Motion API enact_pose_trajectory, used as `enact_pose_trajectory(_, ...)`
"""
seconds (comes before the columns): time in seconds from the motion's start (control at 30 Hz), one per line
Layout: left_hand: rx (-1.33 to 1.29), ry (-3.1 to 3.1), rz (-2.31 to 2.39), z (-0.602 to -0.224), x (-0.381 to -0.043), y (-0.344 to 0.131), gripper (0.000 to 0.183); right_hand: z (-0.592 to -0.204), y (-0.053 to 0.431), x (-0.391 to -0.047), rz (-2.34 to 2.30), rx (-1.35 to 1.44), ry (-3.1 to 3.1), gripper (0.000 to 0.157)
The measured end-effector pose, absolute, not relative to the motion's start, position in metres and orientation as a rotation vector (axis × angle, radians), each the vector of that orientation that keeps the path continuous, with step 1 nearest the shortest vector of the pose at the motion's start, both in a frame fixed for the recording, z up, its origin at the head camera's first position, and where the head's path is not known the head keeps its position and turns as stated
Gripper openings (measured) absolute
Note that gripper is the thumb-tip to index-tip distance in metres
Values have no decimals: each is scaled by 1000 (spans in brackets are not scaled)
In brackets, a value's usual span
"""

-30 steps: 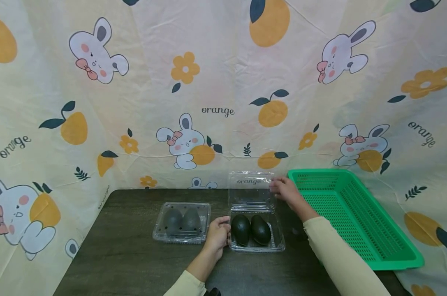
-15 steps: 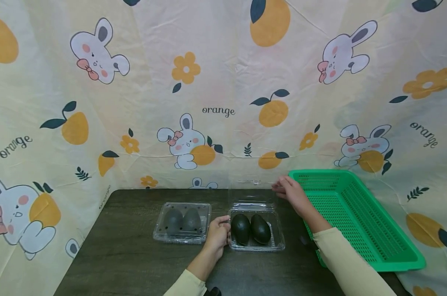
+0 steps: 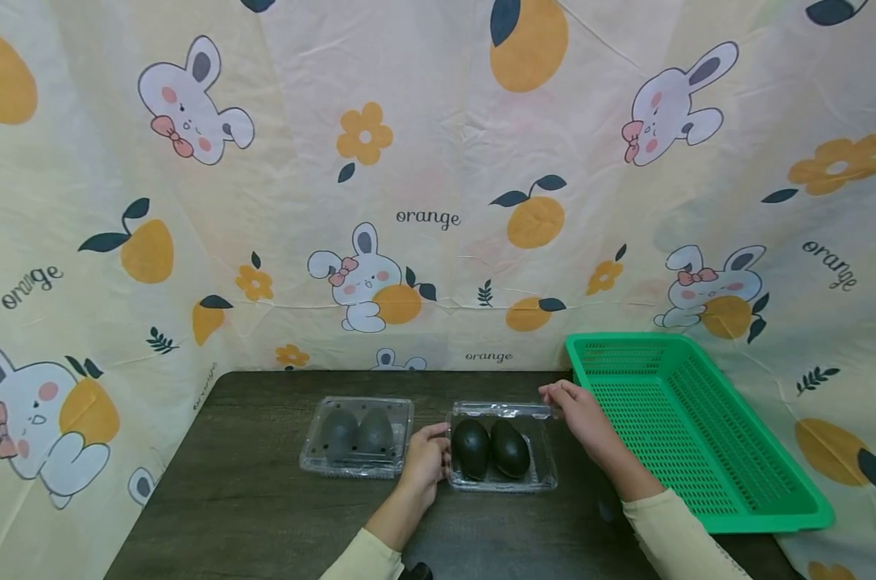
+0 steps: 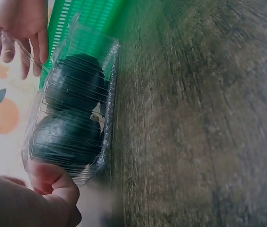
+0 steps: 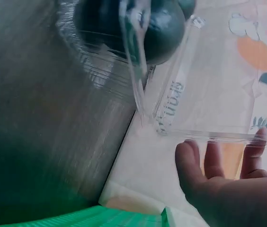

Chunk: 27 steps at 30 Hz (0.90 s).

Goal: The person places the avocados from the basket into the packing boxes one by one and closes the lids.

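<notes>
Two dark green avocados (image 3: 490, 449) sit side by side in a clear plastic clamshell box (image 3: 542, 475) on the dark table. My left hand (image 3: 426, 461) holds the box's left side, its fingers at the rim and wall; in the left wrist view the left hand (image 4: 53, 189) is at the box's near end. My right hand (image 3: 575, 407) pinches the right edge of the raised, see-through lid (image 5: 209, 94). The lid leans partly over the avocados, tilted between upright and flat. In the right wrist view, the right hand (image 5: 233, 189) has fingers and thumb at the lid's edge.
A second clamshell box (image 3: 356, 436) stands closed to the left, with two avocados inside. At the right lies a green perforated plastic basket (image 3: 699, 435). A patterned cloth (image 3: 438, 161) hangs behind the wooden-topped table (image 3: 263, 499).
The lid has tipped from upright behind the box toward me and down. My right hand has moved forward and lower with it. The left hand has stayed at the box.
</notes>
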<state>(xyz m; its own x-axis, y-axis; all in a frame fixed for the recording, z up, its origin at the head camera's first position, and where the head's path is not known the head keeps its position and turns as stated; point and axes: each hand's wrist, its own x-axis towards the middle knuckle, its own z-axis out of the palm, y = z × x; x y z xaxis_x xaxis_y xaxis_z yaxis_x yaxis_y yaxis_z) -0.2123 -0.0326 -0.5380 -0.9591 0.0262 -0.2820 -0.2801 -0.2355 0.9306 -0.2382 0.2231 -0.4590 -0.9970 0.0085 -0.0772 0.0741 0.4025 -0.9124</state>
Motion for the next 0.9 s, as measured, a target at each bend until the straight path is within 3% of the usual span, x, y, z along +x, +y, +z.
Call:
enact_pose_trajectory(0.13,-317,1783,2312,-534,-211,-35,43,-461,218,-228,-1643,109,2610,32)
enact_pose_trajectory(0.37,-310,1909,2160,-521,-201,-40,65,-471,217,-214,-1611,196,2580,35)
enact_pose_trajectory(0.63,-258,2022,1982,-512,-188,-41,60,-488,216,-203,-1612,260,2582,33)
enact_pose_trajectory(0.9,-191,2009,1995,-517,-182,-43,72,-507,214,-196,-1649,284,2608,32)
